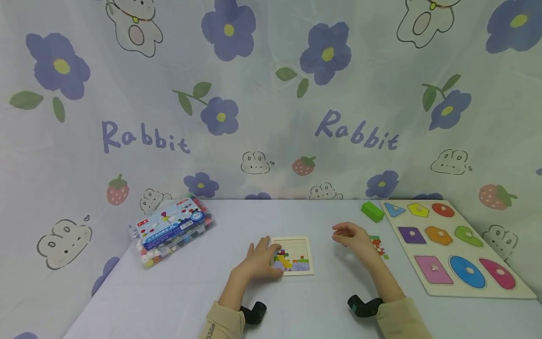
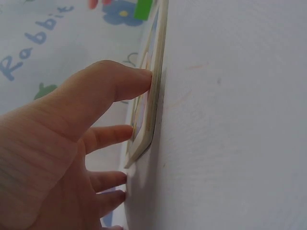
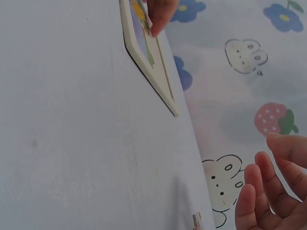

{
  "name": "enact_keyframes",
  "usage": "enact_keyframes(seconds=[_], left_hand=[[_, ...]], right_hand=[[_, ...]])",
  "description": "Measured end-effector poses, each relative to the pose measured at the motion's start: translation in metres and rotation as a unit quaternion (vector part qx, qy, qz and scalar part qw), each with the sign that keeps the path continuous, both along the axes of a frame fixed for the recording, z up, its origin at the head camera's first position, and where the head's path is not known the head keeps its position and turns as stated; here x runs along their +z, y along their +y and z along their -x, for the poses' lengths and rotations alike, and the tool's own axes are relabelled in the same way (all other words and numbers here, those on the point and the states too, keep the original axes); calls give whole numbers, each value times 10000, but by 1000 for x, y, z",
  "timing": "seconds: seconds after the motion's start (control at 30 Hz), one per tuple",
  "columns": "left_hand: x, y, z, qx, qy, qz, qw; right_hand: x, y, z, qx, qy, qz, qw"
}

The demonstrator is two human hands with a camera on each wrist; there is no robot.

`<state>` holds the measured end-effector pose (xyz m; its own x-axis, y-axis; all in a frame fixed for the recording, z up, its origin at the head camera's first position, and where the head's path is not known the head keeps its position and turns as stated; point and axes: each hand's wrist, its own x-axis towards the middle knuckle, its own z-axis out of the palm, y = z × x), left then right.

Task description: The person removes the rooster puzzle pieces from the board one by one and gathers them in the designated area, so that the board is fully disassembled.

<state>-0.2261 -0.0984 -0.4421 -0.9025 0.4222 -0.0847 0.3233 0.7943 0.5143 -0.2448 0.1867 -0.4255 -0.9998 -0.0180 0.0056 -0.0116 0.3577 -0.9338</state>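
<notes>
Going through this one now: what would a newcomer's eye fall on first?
Probably the flowered "Rabbit" backdrop, which fills the upper part of the head view. Next might come the board of bright shapes at the table's right side, and the patterned plastic case at its left. Between them, the left hand touches a small framed picture, while the right hand hovers above the table.

Cream puzzle frame (image 1: 298, 273), white table (image 1: 305, 310), purple-flowered backdrop (image 1: 262, 117).
The picture (image 1: 298, 267) mixes yellow, lilac, green and red; the block (image 1: 372, 212) is plain green; the cream shape board (image 1: 417, 249) has blue, yellow, red, purple, orange, green and pink pieces (image 1: 467, 271); sleeves (image 1: 226, 322) are beige.
</notes>
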Motion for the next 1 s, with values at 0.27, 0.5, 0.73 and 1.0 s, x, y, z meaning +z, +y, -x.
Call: enact_keyframes(seconds=[0.27,0.5,0.73,1.0], left_hand=[[2,0,-1,-45,67,-61,9999],[0,0,-1,-31,36,-9,10000],[1,0,-2,34,63,-16,10000],[1,2,-1,389,62,406,9984]], right_hand=[[-3,-17,1,-35,-84,-77,9999],[-5,-33,0,192,-24,14,9998],[-8,-48,0,227,-51,27,9997],[-13,-66,0,440,61,59,9990]])
